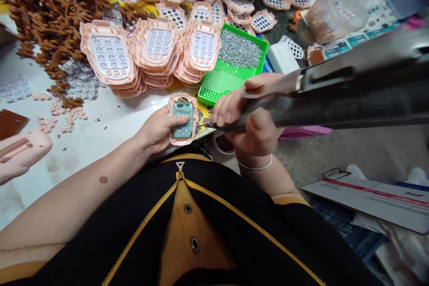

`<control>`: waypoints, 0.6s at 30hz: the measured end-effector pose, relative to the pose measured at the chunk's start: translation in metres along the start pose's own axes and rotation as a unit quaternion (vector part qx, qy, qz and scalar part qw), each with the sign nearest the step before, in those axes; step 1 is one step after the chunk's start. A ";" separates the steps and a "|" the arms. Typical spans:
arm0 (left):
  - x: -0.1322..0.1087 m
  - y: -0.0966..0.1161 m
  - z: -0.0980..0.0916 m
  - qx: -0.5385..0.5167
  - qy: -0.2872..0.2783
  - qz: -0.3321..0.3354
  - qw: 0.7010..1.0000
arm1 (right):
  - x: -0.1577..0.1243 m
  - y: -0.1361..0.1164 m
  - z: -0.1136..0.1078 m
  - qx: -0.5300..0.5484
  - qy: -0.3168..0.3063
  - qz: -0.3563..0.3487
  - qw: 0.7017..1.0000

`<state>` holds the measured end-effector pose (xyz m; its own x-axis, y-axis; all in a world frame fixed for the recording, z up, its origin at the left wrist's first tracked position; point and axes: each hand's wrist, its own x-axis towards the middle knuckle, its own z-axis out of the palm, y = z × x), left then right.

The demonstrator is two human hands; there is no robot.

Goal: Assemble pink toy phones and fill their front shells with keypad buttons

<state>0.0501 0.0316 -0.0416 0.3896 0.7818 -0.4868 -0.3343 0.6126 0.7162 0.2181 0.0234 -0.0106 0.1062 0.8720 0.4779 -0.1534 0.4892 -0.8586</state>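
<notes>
My left hand grips a pink plastic shell near my body, its thumb pressed on the green circuit board seated inside. In my right hand is a dark electric screwdriver, held nearly level with its body reaching to the upper right. Its bit points left, just right of the shell and apart from it. Beyond my right hand lies a green tray with a heap of small silver screws. Stacked pink shells with keypads stand just past my left hand.
A pile of brown plastic parts spreads over the back left of the white table. Clear keypads and small pink pieces lie at left. A translucent tub stands at back right. A white box is at lower right.
</notes>
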 end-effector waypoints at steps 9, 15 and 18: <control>-0.027 0.010 -0.001 0.504 -0.237 0.270 0.785 | 0.026 -0.022 0.001 0.098 0.109 -0.088 0.985; -0.031 0.003 0.009 0.544 -0.260 0.319 0.731 | 0.015 -0.028 -0.010 0.073 0.057 -0.025 0.995; -0.032 0.001 0.007 0.548 -0.242 0.312 0.737 | 0.012 -0.029 -0.018 0.036 0.018 0.012 0.999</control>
<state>0.0438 0.0060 -0.0219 0.8033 0.5756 0.1532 0.2131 -0.5179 0.8285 0.2417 0.0197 0.0171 0.1361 0.8828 0.4495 -0.2257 0.4695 -0.8536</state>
